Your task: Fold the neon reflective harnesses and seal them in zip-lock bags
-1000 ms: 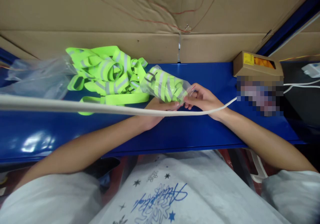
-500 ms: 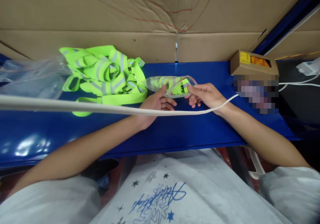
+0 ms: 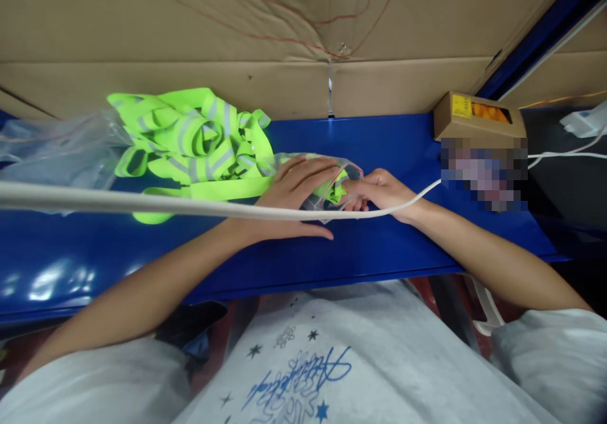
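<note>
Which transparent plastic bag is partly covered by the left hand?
The transparent plastic bag containing neon-green fabric strap, partly beneath the left hand; the transparent bags at far left are untouched.

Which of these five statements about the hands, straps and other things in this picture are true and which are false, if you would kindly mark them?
1. The left hand covers part of a clear bag. True.
2. The right hand is well apart from that bag. False: it holds the bag's right end.
3. A heap of green straps with grey stripes lies on the blue table. True.
4. The cardboard box stands left of the heap. False: it stands to the right of it.
5. A white cable crosses the picture in front of both arms. True.
</note>
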Tool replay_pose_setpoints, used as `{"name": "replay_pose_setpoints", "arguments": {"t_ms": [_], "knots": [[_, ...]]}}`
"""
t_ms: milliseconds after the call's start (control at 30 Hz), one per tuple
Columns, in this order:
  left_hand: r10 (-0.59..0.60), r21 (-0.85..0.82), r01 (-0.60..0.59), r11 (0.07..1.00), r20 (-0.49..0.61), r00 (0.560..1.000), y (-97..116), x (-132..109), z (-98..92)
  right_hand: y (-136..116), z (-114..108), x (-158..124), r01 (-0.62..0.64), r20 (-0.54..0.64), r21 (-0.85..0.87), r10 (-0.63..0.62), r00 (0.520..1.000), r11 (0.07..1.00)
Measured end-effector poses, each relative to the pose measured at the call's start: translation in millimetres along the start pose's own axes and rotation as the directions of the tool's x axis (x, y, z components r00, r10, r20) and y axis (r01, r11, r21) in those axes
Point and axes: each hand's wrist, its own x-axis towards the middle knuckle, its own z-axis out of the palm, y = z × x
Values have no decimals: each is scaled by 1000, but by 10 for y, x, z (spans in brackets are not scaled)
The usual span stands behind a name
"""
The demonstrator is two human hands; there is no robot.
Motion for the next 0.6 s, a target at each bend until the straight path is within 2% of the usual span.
{"name": "replay_pose_setpoints", "arguments": {"t_ms": [133,167,233,267,333,400,433,467,533,600], "knots": [[44,76,-32,997,-164,985,94,-52,26,-41,29,-77,107,200,-127,-80,977,986],[63,110,-44,993,-180,982,139,-67,11,-59,23,-106,154,232,-164,-113,966,974],[102,180,-67,981,-194,976,252,-104,-35,-93,1,-174,318,228,-280,-259,938,906],[139,205,-95,974,-215,967,317,-127,-60,-107,-12,-212,413,202,-352,-363,910,840],[232,234,-166,958,-289,929,458,-182,-98,-134,-29,-288,556,151,-468,-558,816,687],[319,232,-246,941,-368,873,609,-240,-107,-160,-21,-364,612,98,-494,-660,745,618],[325,195,-268,943,-383,865,686,-266,-99,-173,-6,-400,628,74,-481,-686,724,611],[287,121,-261,958,-372,883,759,-287,-83,-185,14,-433,647,62,-461,-705,706,607],[135,-109,-179,978,-324,936,875,-306,-39,-204,62,-488,671,73,-427,-717,693,606],[-59,-334,-47,941,-300,952,923,-287,8,-207,107,-516,651,86,-401,-681,728,645]]}}
